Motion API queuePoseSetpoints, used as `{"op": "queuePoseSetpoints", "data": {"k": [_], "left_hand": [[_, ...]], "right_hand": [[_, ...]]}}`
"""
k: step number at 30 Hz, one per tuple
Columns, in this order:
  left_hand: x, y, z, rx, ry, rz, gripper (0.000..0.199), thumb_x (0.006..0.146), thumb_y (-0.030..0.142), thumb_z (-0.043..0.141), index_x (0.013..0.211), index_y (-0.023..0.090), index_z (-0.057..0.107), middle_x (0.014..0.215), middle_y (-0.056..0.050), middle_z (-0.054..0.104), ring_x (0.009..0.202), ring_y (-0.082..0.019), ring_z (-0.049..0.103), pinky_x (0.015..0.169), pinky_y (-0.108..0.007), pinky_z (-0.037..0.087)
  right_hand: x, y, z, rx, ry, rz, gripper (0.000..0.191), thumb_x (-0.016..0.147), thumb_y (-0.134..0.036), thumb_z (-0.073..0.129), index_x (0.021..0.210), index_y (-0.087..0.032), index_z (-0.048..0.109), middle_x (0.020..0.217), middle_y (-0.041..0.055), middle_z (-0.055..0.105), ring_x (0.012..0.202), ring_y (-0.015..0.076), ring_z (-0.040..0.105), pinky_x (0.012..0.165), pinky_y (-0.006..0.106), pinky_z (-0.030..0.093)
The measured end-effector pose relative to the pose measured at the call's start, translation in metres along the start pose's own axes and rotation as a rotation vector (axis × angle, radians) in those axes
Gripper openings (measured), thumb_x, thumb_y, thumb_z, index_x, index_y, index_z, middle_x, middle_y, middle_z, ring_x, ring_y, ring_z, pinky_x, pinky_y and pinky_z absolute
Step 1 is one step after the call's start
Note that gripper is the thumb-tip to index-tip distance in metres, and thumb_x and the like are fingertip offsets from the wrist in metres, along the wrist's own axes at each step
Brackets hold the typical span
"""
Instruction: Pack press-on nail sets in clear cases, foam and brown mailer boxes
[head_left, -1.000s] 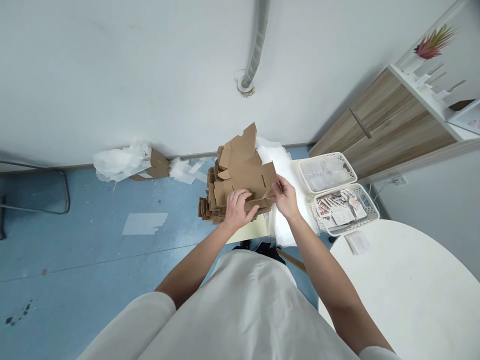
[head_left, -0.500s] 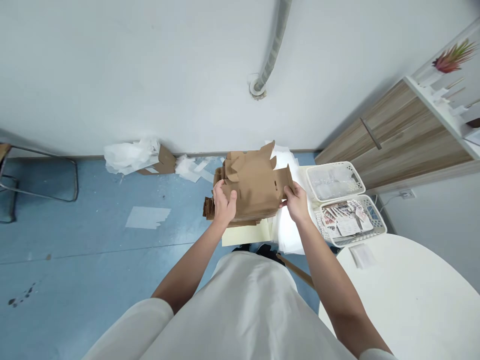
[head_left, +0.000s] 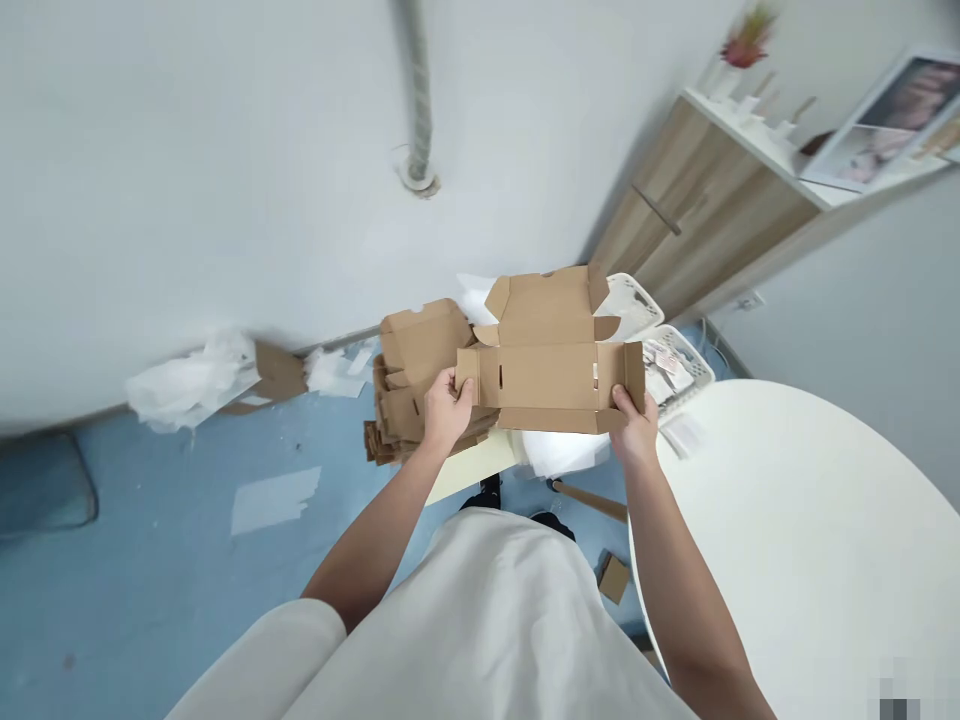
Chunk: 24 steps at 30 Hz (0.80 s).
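Observation:
An unfolded brown cardboard box (head_left: 547, 376) hangs between my two hands, its flaps spread out. My left hand (head_left: 447, 410) is closed on its left end flap, thumb on top. At the right end flap, my right hand (head_left: 634, 425) grips the cardboard, thumb on the upper face and fingers behind. Left of and behind the held box stands a stack of more flattened cardboard boxes (head_left: 424, 345), partly hidden by it.
A round white table (head_left: 810, 520) is at the right. Beyond it are two white baskets (head_left: 686, 395) and a wooden cabinet (head_left: 720, 190). White wrapping (head_left: 195, 380) lies by the wall, and a small brown box (head_left: 613, 578) is on the floor.
One flat box has come off the stack and moved right in both hands, now spread wider apart. The camera view has turned to the right.

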<state>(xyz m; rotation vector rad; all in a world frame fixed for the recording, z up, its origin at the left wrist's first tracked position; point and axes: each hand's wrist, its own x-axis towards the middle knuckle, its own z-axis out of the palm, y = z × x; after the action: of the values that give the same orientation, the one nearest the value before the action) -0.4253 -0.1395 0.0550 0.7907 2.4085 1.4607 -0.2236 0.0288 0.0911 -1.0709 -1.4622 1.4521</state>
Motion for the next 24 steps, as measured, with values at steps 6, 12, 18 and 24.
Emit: {"op": "queuePoseSetpoints", "data": {"k": [6,12,18,24], "left_hand": [[-0.014,0.056,0.066,-0.021,-0.243,0.260,0.023,0.080,0.031,0.047,0.096,0.018,0.055,0.084,-0.004,0.063,0.073,-0.015,0.058,0.066,-0.027,0.045],[-0.077,0.115,0.141,0.016,-0.453,0.500,0.030,0.076,0.029,0.052,0.104,0.019,0.054,0.083,-0.003,0.063,0.073,-0.015,0.058,0.068,-0.027,0.044],[-0.168,0.142,0.208,0.009,-0.634,0.623,0.041,0.074,0.029,0.055,0.113,0.017,0.050,0.080,-0.004,0.062,0.070,-0.015,0.058,0.067,-0.027,0.045],[-0.238,0.136,0.261,0.089,-0.806,0.656,0.038,0.075,0.026,0.053,0.112,0.019,0.051,0.076,-0.002,0.061,0.068,-0.015,0.058,0.064,-0.027,0.045]], "right_hand": [[-0.045,-0.013,-0.087,-0.246,0.342,-0.152,0.034,0.080,-0.044,0.043,0.101,-0.019,0.053,0.094,0.0047,0.057,0.086,0.0175,0.052,0.074,0.032,0.041],[-0.114,-0.001,-0.198,-0.351,0.803,-0.108,0.031,0.077,-0.043,0.048,0.095,-0.018,0.049,0.090,0.0041,0.053,0.079,0.0151,0.050,0.069,0.028,0.041],[-0.200,0.027,-0.300,-0.461,0.939,0.088,0.028,0.079,-0.039,0.039,0.087,-0.017,0.054,0.076,0.0028,0.056,0.067,0.0148,0.049,0.060,0.027,0.039],[-0.262,0.068,-0.363,-0.634,0.791,0.324,0.024,0.074,-0.033,0.040,0.076,-0.018,0.059,0.073,0.0039,0.059,0.063,0.0158,0.052,0.059,0.027,0.038]]}}
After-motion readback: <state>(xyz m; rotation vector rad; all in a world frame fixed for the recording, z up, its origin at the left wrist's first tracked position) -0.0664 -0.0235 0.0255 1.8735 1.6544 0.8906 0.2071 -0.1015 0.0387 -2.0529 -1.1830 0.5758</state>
